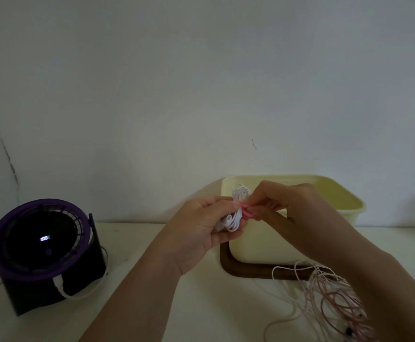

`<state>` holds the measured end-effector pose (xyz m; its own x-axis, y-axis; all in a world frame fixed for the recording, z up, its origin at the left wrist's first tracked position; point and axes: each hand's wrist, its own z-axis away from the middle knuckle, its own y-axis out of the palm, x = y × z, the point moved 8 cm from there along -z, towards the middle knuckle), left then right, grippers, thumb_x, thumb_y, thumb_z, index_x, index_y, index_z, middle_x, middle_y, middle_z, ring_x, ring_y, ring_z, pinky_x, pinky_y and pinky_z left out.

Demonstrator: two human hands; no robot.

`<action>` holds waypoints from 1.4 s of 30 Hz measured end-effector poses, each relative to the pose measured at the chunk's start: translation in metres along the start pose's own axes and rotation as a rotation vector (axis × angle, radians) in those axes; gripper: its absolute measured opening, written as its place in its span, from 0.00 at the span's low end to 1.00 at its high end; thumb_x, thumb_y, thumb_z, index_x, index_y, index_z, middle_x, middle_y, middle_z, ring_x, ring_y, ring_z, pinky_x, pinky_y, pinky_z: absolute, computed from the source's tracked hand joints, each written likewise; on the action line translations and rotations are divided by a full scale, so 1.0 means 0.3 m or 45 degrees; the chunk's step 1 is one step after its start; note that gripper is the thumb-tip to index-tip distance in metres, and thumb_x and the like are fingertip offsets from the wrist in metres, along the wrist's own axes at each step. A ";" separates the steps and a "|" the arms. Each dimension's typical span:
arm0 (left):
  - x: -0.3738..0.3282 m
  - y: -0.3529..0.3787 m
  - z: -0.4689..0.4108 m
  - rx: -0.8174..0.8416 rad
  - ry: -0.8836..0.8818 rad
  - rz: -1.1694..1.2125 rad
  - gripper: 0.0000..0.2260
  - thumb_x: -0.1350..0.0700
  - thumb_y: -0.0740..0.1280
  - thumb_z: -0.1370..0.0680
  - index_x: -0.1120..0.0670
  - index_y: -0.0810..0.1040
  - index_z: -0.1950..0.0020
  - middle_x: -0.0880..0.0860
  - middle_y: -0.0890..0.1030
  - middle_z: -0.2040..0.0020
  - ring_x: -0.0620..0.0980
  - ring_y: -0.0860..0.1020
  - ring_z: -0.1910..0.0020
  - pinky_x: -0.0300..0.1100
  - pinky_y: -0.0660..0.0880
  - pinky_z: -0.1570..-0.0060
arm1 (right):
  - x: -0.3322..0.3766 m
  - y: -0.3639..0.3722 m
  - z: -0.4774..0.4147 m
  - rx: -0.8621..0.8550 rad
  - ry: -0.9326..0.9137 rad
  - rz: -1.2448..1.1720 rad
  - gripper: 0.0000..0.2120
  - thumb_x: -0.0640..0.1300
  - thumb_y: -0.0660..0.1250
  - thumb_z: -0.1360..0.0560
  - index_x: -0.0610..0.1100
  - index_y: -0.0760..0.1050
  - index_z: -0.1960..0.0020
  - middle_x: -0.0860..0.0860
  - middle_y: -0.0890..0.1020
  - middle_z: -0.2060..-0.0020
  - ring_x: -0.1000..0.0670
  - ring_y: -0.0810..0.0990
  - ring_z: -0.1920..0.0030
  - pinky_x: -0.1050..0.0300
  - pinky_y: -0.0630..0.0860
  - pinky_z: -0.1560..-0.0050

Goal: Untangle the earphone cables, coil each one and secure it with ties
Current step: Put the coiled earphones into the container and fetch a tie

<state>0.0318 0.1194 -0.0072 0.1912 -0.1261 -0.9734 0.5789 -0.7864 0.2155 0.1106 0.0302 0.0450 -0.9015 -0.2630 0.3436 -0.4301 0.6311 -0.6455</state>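
Curling round one white coiled cable (234, 221), the left grip (201, 228) is holding it up; the right grip (287, 208) is pinching one pink tie (247, 210) against it. Below the right grip, one pinkish tangle (332, 292) is lying on the counter (201, 307); far left, one fan (38, 243) is glowing with unreadable digits.

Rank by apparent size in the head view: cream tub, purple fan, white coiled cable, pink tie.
cream tub and purple fan: look alike, unranked
white coiled cable
pink tie: smallest
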 end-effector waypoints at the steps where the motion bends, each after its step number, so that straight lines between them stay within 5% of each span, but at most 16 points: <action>1: 0.001 -0.001 0.000 -0.010 0.003 -0.010 0.06 0.62 0.64 0.24 0.60 0.80 0.59 0.52 0.82 0.66 0.42 0.80 0.68 0.36 0.78 0.65 | 0.000 -0.001 0.000 0.012 0.010 -0.037 0.06 0.46 0.67 0.26 0.46 0.81 0.56 0.57 0.84 0.65 0.60 0.82 0.63 0.63 0.78 0.58; 4: -0.002 -0.010 -0.001 -0.021 0.012 -0.003 0.06 0.62 0.64 0.24 0.60 0.80 0.59 0.53 0.83 0.65 0.43 0.80 0.68 0.37 0.78 0.65 | -0.004 -0.003 0.006 0.059 0.095 -0.205 0.08 0.49 0.66 0.27 0.48 0.82 0.55 0.60 0.84 0.65 0.62 0.82 0.61 0.71 0.75 0.58; 9: -0.018 -0.005 -0.002 0.040 0.048 -0.034 0.05 0.62 0.65 0.24 0.60 0.80 0.53 0.53 0.83 0.62 0.46 0.82 0.63 0.38 0.79 0.61 | -0.054 0.011 0.008 -0.014 0.313 -0.485 0.02 0.43 0.70 0.28 0.47 0.82 0.57 0.53 0.85 0.63 0.54 0.84 0.60 0.60 0.80 0.53; 14: -0.027 -0.002 0.004 0.115 0.092 -0.117 0.08 0.60 0.68 0.28 0.55 0.79 0.49 0.53 0.84 0.59 0.49 0.83 0.57 0.38 0.79 0.58 | -0.099 0.044 0.020 0.002 0.567 -0.861 0.08 0.42 0.72 0.32 0.40 0.80 0.55 0.43 0.85 0.61 0.51 0.82 0.61 0.62 0.79 0.56; 19: -0.034 0.006 0.001 0.077 0.187 -0.253 0.15 0.51 0.69 0.35 0.53 0.80 0.49 0.52 0.85 0.55 0.47 0.83 0.53 0.38 0.79 0.54 | -0.095 0.030 0.024 -0.004 0.604 -0.827 0.14 0.48 0.74 0.40 0.40 0.81 0.59 0.43 0.85 0.64 0.51 0.80 0.64 0.62 0.78 0.59; 27: -0.039 0.015 0.000 0.024 0.274 -0.350 0.09 0.56 0.66 0.25 0.56 0.81 0.49 0.52 0.83 0.58 0.45 0.81 0.57 0.37 0.79 0.55 | -0.127 0.068 0.038 0.105 0.760 -1.201 0.06 0.38 0.76 0.39 0.39 0.80 0.66 0.44 0.81 0.69 0.52 0.78 0.70 0.63 0.76 0.67; 35: -0.021 0.045 0.008 0.145 0.144 -0.096 0.07 0.54 0.66 0.33 0.51 0.85 0.63 0.49 0.81 0.66 0.42 0.79 0.66 0.37 0.79 0.60 | -0.130 0.097 0.035 0.179 0.741 -1.383 0.04 0.37 0.68 0.35 0.42 0.78 0.69 0.45 0.79 0.71 0.52 0.75 0.71 0.62 0.75 0.68; 42: 0.011 0.046 0.000 0.163 0.060 0.047 0.06 0.55 0.66 0.32 0.54 0.83 0.63 0.51 0.78 0.68 0.44 0.77 0.70 0.39 0.79 0.63 | -0.142 0.111 0.048 0.220 0.756 -1.411 0.03 0.40 0.69 0.34 0.40 0.76 0.63 0.46 0.78 0.70 0.52 0.75 0.71 0.61 0.76 0.67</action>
<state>0.0405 0.1083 -0.0075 0.2491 -0.1305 -0.9596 0.4657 -0.8526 0.2368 0.1341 0.0521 -0.0010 0.0851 -0.1923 0.9776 -0.9787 0.1679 0.1182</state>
